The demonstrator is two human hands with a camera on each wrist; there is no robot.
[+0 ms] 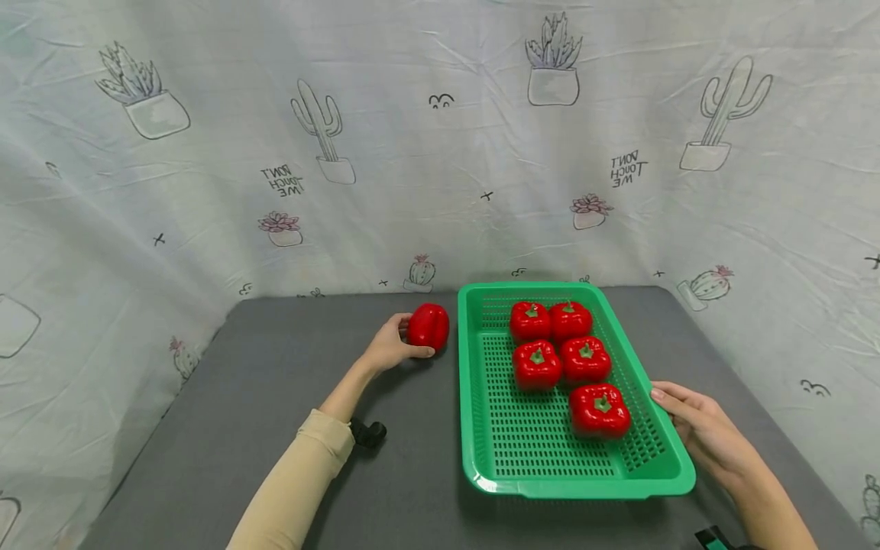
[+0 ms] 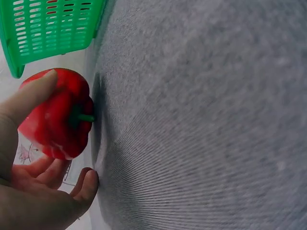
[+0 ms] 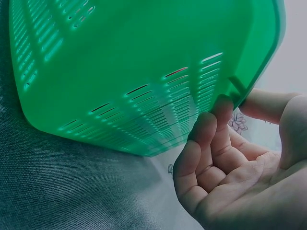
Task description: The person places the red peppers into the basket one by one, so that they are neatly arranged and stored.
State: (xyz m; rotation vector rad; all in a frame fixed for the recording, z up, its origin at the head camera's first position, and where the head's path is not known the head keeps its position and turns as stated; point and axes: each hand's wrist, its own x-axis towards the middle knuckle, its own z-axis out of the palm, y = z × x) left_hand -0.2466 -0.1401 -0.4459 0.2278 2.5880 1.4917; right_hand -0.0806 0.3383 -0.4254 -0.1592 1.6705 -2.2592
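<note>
Left of the basket, my left hand (image 1: 396, 345) grips a red bell pepper (image 1: 428, 328) between thumb and fingers. In the left wrist view this bell pepper (image 2: 60, 115) lies with its green stem turned down toward the grey tabletop, close over it. My right hand (image 1: 701, 424) pinches the right rim of a green plastic basket (image 1: 467, 412); the right wrist view shows the thumb over the rim and fingertips against the slotted outer wall. Inside, several red bell peppers (image 1: 585, 359) sit stem up, grouped toward the back and right.
A grey cloth-covered table (image 1: 241, 397) extends around the basket. Behind and at both sides hangs a pale curtain (image 1: 412, 153) printed with cacti and potted plants. A black wrist device (image 1: 369, 434) shows under the left forearm.
</note>
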